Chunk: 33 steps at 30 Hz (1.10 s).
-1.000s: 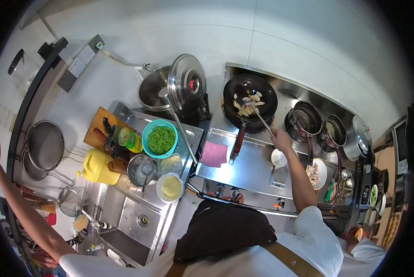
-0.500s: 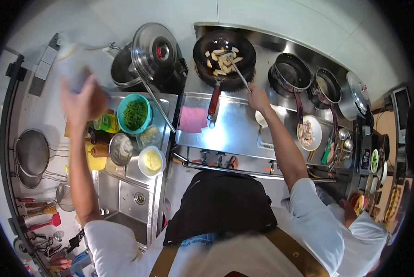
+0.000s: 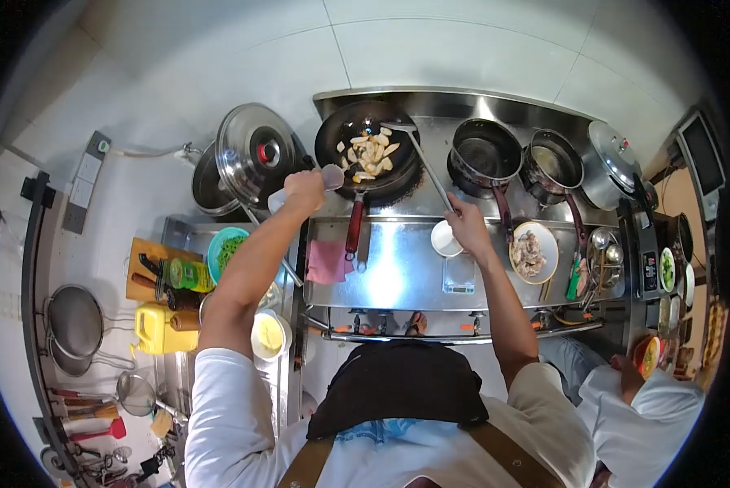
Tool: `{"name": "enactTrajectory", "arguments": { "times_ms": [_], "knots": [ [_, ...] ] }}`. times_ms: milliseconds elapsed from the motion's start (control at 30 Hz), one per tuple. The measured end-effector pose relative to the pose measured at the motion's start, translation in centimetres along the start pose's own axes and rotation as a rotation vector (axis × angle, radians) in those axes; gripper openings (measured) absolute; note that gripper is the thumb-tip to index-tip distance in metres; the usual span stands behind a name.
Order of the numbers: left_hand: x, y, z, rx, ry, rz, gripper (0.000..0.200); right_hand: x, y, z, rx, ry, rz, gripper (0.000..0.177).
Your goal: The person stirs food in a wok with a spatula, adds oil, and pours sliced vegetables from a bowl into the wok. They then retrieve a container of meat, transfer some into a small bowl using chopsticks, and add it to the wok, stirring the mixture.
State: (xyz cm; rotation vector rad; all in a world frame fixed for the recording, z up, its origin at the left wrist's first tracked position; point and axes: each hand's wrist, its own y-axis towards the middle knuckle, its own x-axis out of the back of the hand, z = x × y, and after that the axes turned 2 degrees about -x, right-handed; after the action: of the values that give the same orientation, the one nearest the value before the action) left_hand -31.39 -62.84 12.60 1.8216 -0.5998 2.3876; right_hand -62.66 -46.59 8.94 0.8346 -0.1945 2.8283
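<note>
My left hand (image 3: 305,190) is closed around a whitish translucent bottle (image 3: 332,176), tipped sideways at the near left rim of a black wok (image 3: 329,128). Pale sliced pieces (image 3: 367,153) with browned edges lie in the wok, which has a red handle (image 3: 354,228). A long-handled metal spatula (image 3: 430,167) is gripped in my right hand (image 3: 468,228), its blade at the wok's right rim. Just below that hand, a small white bowl (image 3: 445,239) sits on the steel counter, close to a digital scale (image 3: 459,278).
Two dark pans (image 3: 485,152) stand right of the wok, beside a bowl of raw-looking meat (image 3: 531,254). A lidded pot (image 3: 251,159) is at left. A pink cloth (image 3: 327,262) lies on the counter. Another person's sleeve (image 3: 650,415) shows at lower right.
My left hand has swung from the upper left across to the wok with the bottle. The spatula blade has moved from among the pieces to the wok's right rim. The view has shifted.
</note>
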Motion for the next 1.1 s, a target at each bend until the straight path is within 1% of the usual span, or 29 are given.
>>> {"name": "enactTrajectory", "arguments": {
  "times_ms": [33,67,100,167,233,300,333,367,400,433,500,533,567,600,633,667,700,767,833,867,900,933,967,1033,1067,1100],
  "knots": [
    [0.5,0.8,-0.6,-0.017,0.051,0.023,0.042,0.2,0.1,-0.2,-0.004,0.031,-0.013,0.043],
    [0.9,1.6,-1.0,0.031,0.056,0.006,0.04,0.4,0.1,-0.4,0.022,0.044,-0.025,0.043],
    [1.3,1.9,-0.9,0.029,0.059,0.003,0.04,0.6,0.0,-0.4,0.022,0.046,-0.03,0.043],
    [2.3,2.4,0.0,0.121,0.028,0.015,0.038,1.1,-0.2,-0.1,-0.02,0.078,-0.015,0.043],
    [2.3,1.0,1.0,0.103,0.072,0.028,0.039,1.6,-0.5,-0.3,-0.012,0.085,-0.023,0.043],
    [1.5,-0.9,1.6,0.069,0.042,0.045,0.041,2.2,-0.6,0.0,-0.017,0.027,0.02,0.043],
    [1.1,-1.6,1.6,0.091,0.012,0.072,0.042,2.3,-0.2,-0.3,-0.012,0.029,0.018,0.043],
    [0.5,-2.5,1.6,0.116,-0.022,0.1,0.043,2.4,0.3,-1.1,0.063,-0.037,0.01,0.042],
    [-0.4,-3.3,1.8,0.137,-0.126,0.065,0.051,2.7,0.8,-1.4,0.142,-0.105,0.006,0.04],
    [-1.5,-4.1,1.8,0.152,-0.191,-0.027,0.056,3.6,1.1,-0.2,0.158,-0.109,0.012,0.04],
    [-3.1,-5.6,1.2,0.203,-0.415,-0.219,0.058,6.1,1.9,2.7,0.196,-0.393,0.198,0.036],
    [-3.4,-6.3,0.9,0.209,-0.518,-0.309,0.059,6.8,2.8,3.5,0.244,-0.447,0.284,0.032],
    [-3.7,-7.1,0.6,0.215,-0.618,-0.402,0.06,7.2,3.2,4.5,0.264,-0.456,0.294,0.032],
    [-4.4,-7.6,0.5,0.217,-0.686,-0.53,0.063,7.6,3.5,6.0,0.278,-0.583,0.377,0.029],
    [-4.1,-8.5,0.4,0.241,-0.692,-0.541,0.063,7.5,3.8,7.2,0.293,-0.712,0.46,0.027],
    [-3.8,-9.4,0.4,0.262,-0.776,-0.611,0.062,6.8,4.3,7.8,0.248,-0.756,0.54,0.027],
    [-3.3,-10.4,0.6,0.283,-0.858,-0.683,0.062,5.6,4.7,8.4,0.269,-0.767,0.549,0.027],
    [-2.9,-12.4,1.5,0.317,-0.911,-0.722,0.061,2.0,5.0,8.8,0.087,-0.676,0.665,0.025],
    [-2.8,-14.5,2.5,0.38,-1.032,-0.805,0.061,-4.1,5.2,5.9,0.185,-0.602,0.36,0.023],
    [-3.1,-15.3,3.4,0.402,-0.978,-0.912,0.061,-6.3,5.9,4.2,0.225,-0.509,0.322,0.024],
    [-2.6,-16.9,4.3,0.438,-1.036,-0.925,0.06,-8.1,6.8,2.6,0.265,-0.415,0.284,0.024],
    [-2.0,-18.7,5.4,0.454,-1.056,-0.974,0.059,-9.5,7.3,1.5,0.153,-0.191,0.219,0.021],
    [-1.3,-20.5,6.7,0.47,-1.076,-1.02,0.059,-9.1,7.5,2.1,0.162,-0.194,0.227,0.021],
    [0.1,-24.2,9.9,0.479,-1.058,-1.21,0.061,-6.3,7.4,4.1,-0.22,0.256,0.279,0.02],
    [1.5,-26.6,11.7,0.518,-0.957,-1.275,0.065,-4.3,7.9,5.0,-0.241,0.248,0.317,0.021],
    [1.4,-28.5,14.4,0.618,-0.982,-1.303,0.071,-2.0,8.6,6.0,-0.263,0.24,0.353,0.022]
  ]
}}
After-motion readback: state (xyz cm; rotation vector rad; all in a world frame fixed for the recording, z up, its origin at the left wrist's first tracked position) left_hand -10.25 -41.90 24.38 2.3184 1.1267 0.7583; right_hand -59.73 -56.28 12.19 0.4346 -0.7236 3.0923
